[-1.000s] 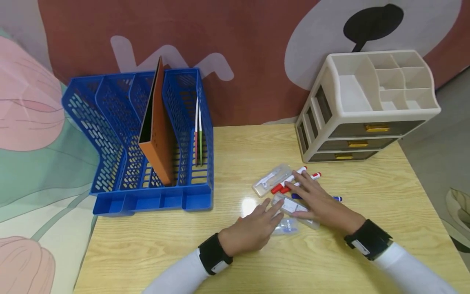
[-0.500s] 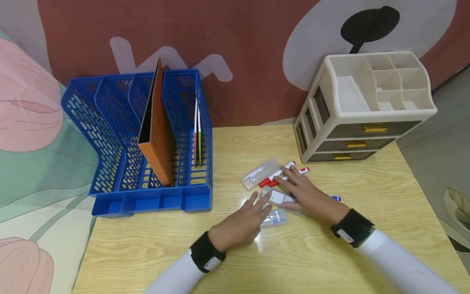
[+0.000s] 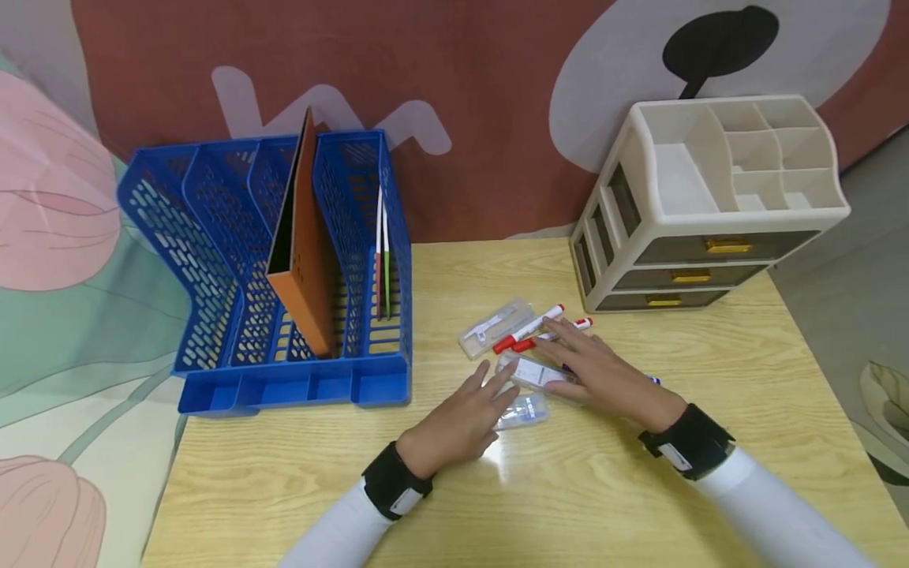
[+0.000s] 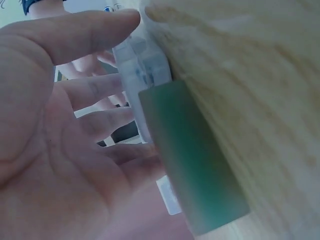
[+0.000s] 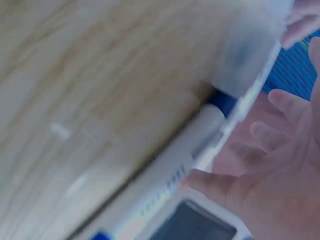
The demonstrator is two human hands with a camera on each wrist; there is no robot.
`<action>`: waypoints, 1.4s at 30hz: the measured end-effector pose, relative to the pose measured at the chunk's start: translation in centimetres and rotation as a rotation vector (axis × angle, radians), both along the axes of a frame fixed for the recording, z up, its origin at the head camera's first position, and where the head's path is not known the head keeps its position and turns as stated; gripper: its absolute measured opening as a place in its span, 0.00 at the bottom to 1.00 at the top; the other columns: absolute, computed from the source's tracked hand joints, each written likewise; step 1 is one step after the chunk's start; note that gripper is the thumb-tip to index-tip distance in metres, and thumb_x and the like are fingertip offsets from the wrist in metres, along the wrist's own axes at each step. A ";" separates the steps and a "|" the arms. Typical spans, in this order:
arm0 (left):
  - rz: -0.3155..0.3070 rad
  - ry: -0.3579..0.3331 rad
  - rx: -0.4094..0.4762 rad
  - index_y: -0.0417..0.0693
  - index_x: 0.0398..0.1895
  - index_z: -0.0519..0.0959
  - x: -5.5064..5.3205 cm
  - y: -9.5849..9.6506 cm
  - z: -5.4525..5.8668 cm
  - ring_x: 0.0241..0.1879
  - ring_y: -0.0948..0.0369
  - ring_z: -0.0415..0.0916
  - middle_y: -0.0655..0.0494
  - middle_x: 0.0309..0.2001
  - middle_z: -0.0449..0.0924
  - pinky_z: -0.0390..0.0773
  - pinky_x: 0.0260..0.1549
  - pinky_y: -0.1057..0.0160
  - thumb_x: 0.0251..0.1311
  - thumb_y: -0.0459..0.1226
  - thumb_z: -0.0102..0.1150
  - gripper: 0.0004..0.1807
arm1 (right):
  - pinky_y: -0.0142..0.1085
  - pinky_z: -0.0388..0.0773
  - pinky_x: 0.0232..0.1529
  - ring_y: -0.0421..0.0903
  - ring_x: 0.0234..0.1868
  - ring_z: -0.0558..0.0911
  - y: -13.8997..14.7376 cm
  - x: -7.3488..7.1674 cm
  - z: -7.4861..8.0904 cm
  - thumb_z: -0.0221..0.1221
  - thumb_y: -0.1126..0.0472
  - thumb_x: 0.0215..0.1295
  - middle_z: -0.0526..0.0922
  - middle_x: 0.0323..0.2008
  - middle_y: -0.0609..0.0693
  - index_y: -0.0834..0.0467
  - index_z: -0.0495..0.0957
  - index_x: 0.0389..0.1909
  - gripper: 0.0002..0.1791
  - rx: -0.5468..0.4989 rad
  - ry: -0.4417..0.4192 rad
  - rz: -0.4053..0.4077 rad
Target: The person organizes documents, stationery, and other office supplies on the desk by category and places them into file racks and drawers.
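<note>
Both hands are over a loose cluster of stationery on the table (image 3: 568, 505), with 12 o'clock being the far side from the person. The left hand (image 3: 454, 422) has its fingers extended, gripping nothing, and points to about 1 o'clock. The right hand (image 3: 604, 375) is likewise unclenched, fingers spread towards 10 o'clock over the markers and one case — whether the fingertips press on them I cannot tell.

Between the hands lies the labelled case (image 3: 529, 369), clear plastic, its long axis running from 10 to 4 o'clock. Just beyond it are two red markers, the near one (image 3: 554, 334) and the far one (image 3: 529, 328), roughly parallel, longer red ends towards 8 o'clock. A clear box (image 3: 497, 327) beside them lies along 8 to 2. The blue-tinted case (image 3: 525, 410), nearer the person, runs almost 9 to 3. The blue marker (image 5: 160, 175) is partly under the right hand, lying about 9 to 3 in the head view. A green block (image 4: 195, 160) is beside the left hand, angled from 11 to 5 in that wrist view.

Farther off, a blue rack (image 3: 383, 386) holding an orange folder (image 3: 308, 292) stands towards 10 o'clock — a white drawer unit (image 3: 753, 222) towards 1.
</note>
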State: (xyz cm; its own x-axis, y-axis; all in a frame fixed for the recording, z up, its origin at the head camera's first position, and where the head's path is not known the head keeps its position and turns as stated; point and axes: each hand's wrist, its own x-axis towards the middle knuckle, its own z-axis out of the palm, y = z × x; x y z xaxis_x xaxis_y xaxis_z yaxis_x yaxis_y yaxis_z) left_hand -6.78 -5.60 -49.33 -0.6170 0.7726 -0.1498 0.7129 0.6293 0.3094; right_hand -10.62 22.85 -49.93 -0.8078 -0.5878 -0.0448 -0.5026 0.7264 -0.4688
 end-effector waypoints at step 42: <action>-0.055 0.163 -0.008 0.51 0.73 0.73 0.2 3.2 1.7 0.79 0.42 0.58 0.45 0.79 0.62 0.64 0.75 0.43 0.72 0.52 0.58 0.30 | 0.53 0.84 0.51 0.55 0.49 0.82 4.0 1.1 0.2 0.68 0.72 0.63 0.81 0.48 0.58 0.63 0.83 0.52 0.16 0.078 0.076 -0.187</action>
State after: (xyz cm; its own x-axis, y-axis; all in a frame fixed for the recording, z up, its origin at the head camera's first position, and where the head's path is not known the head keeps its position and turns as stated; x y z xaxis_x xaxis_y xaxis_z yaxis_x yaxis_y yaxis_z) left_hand -6.53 -2.37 -47.67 -0.5907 0.8048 -0.0574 0.7863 0.5902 0.1826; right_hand -9.54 26.90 -49.70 -0.9051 -0.4248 -0.0195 -0.3875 0.8429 -0.3733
